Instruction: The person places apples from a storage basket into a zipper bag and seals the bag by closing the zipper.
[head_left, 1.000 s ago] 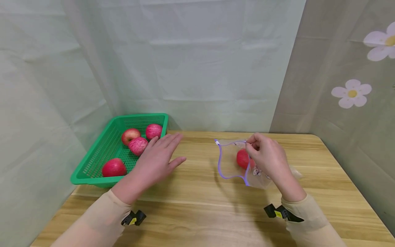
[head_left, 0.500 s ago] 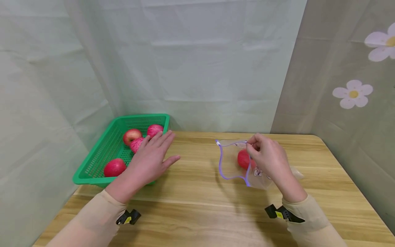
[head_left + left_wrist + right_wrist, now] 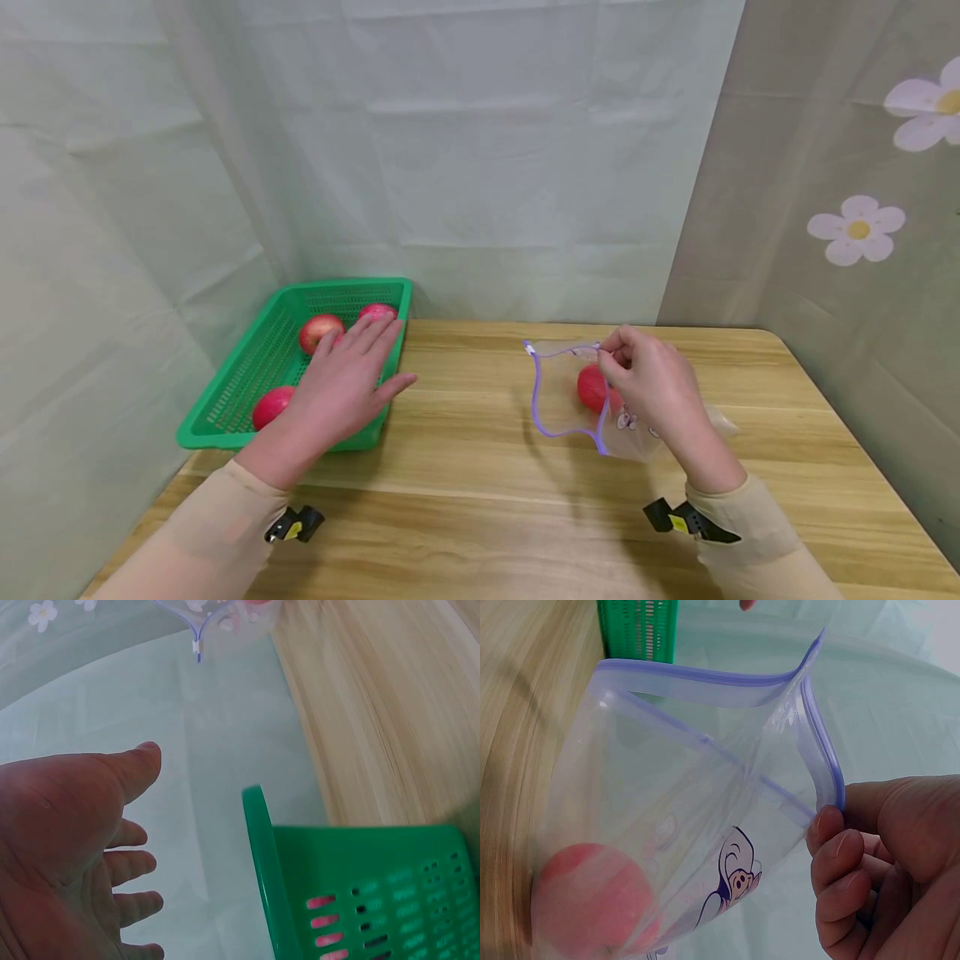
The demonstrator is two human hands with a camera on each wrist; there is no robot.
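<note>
My left hand [image 3: 337, 383] hovers over the right side of a green plastic basket [image 3: 225, 440], palm down with fingers extended and holding nothing. Red apples lie in the basket: one apple [image 3: 321, 332] at the back, another apple [image 3: 377, 311] by the far right corner, and one apple [image 3: 272, 406] near the front; another is mostly hidden under my fingers. With thumb and fingertips, my right hand [image 3: 652, 375] pinches the purple-edged mouth of a clear zip bag [image 3: 705, 750], which gapes toward the left. Inside the bag rests one red apple [image 3: 592, 900].
Basket and bag stand on a wooden table [image 3: 465, 467], with a stretch of tabletop between them. A pale curtain [image 3: 480, 167] hangs behind the table's back edge, and a flower-printed cloth [image 3: 840, 317] hangs at the right.
My left hand has moved left, from beside the basket's right edge to over the basket, covering more of the apples. The right hand and the bag have stayed in place.
</note>
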